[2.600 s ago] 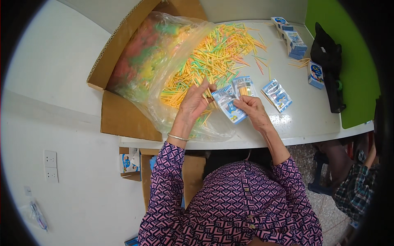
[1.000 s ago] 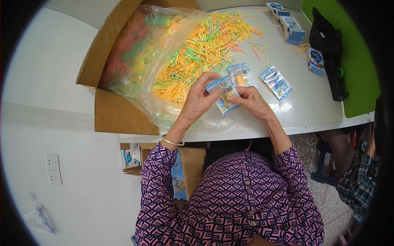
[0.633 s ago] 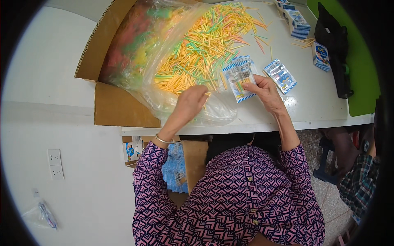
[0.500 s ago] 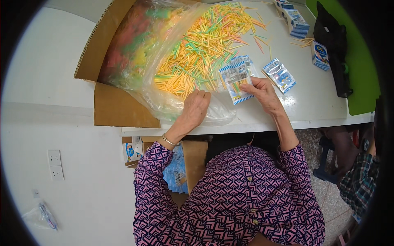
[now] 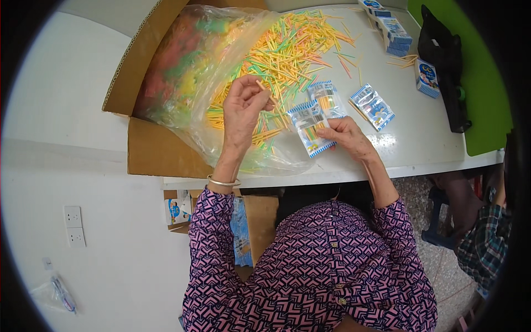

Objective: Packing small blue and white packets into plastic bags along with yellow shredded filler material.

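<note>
Over a heap of thin coloured sticks [image 5: 298, 41] my left hand [image 5: 242, 110] is raised, its fingers closed on a pale orange stick [image 5: 260, 84]. My right hand [image 5: 347, 139] pinches a small clear packet [image 5: 303, 118] with blue-striped ends; several coloured sticks show inside it. Just behind lies a second packet [image 5: 327, 95] of the same kind, also with sticks in it, partly overlapped by the first. A third packet [image 5: 374, 107] rests on the white table farther right.
At the left an open cardboard box [image 5: 160, 145] holds a big clear plastic bag [image 5: 188, 72] of sticks, spilling onto the table. Small blue-and-white boxes [image 5: 396, 36] stand at the back right, near a black object [image 5: 445, 66] by a green panel [image 5: 487, 110]. Another person's plaid sleeve [image 5: 484, 243] shows at right.
My left hand has lifted from the heap's near edge, moving up and slightly left, with a stick now visible in its fingers. My right hand and its packet have shifted slightly left and nearer.
</note>
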Demonstrator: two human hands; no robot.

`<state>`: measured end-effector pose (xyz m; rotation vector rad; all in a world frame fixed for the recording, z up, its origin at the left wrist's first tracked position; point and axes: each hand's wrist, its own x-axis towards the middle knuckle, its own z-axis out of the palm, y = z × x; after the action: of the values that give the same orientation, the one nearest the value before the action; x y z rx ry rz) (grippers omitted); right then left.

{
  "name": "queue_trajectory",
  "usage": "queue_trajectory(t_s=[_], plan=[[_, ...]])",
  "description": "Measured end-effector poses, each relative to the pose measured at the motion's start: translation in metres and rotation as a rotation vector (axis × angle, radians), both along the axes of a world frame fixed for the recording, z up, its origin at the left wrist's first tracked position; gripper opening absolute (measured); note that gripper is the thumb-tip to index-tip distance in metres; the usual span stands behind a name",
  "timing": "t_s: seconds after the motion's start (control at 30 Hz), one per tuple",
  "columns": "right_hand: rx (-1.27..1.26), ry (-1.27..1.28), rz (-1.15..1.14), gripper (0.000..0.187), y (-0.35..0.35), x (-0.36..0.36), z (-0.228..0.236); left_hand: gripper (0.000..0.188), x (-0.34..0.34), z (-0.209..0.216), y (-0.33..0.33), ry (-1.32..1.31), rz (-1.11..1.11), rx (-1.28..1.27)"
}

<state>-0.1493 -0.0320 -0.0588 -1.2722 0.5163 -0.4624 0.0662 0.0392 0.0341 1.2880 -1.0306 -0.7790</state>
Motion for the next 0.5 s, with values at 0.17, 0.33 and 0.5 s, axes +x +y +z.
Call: queue_trajectory(t_s=[0.17, 0.33, 0.5], plan=[[-0.001, -0.003, 0.078, 0.031, 0.004, 0.001, 0.006, 0.028, -0.015, 0.0, -0.002, 0.023, -0.045, -0.071], [0.039, -0.06, 0.093, 0.031, 0.004, 0.0, 0.006, 0.026, -0.027, -0.01, 0.008, 0.036, -0.121, 0.036], [0.1, -0.093, 0.076, 0.031, 0.006, -0.001, 0.002, 0.023, -0.027, -0.03, 0.008, -0.243, -0.18, 0.017]])
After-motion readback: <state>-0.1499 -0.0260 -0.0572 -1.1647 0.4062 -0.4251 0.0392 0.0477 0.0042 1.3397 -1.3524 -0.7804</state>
